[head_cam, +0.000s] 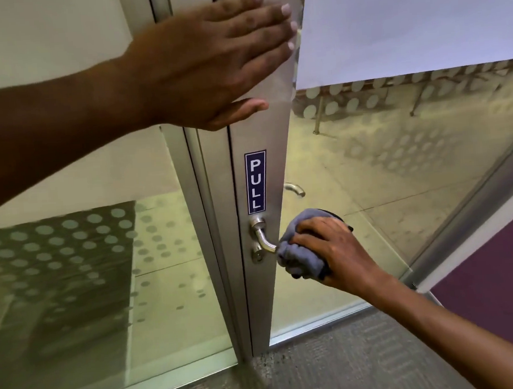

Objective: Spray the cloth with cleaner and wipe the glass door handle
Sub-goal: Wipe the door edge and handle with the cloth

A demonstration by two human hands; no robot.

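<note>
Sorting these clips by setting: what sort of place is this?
Probably an office or commercial building: an aluminium-framed glass door with a PULL sign, dotted frosted glazing and carpet tiles.

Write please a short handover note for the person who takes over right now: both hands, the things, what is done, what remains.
Left hand: open, flat on the metal door frame, above the PULL sticker.
Right hand: closed on the grey-blue cloth, which is wrapped around the outer end of the lever handle.
Cleaner bottle: not in view.
Done: cloth is on the handle.
Left: the bare part of the handle near its base and the keyhole plate below it look unwiped; I cannot confirm.
</note>
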